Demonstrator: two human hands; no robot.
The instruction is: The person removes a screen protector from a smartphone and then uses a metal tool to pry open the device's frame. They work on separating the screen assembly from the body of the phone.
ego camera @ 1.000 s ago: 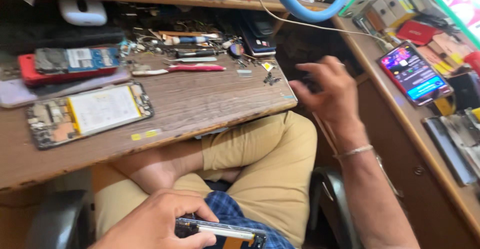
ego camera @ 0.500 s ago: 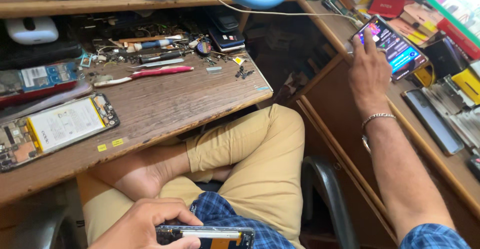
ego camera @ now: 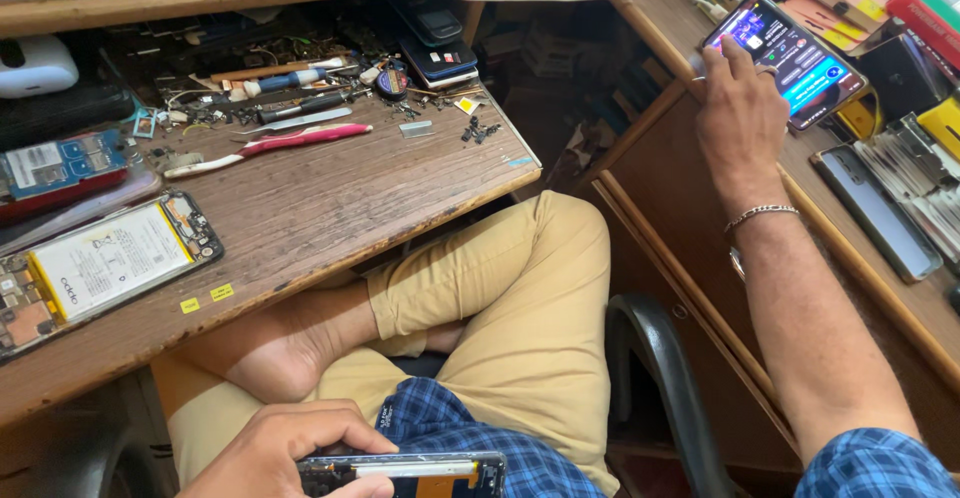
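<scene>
Cluttered wooden table [ego camera: 330,198]; our left hand [ego camera: 290,448] clamps opened phone [ego camera: 400,473] over lap, right hand [ego camera: 740,108] fingers spread tapping lit phone [ego camera: 790,58]. Eyes diverted: lap phone could slip.

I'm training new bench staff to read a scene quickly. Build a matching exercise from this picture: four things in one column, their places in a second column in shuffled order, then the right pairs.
Things:
1. lit phone
2. opened phone with the white battery
3. pink-handled tool
4. phone frame

Places:
A. in the left hand, over the lap
B. flat at the near left of the wooden desk
C. on the side counter, under the right hand
D. mid-desk, by the small loose parts

Pairs: 1-C, 2-B, 3-D, 4-A
</scene>
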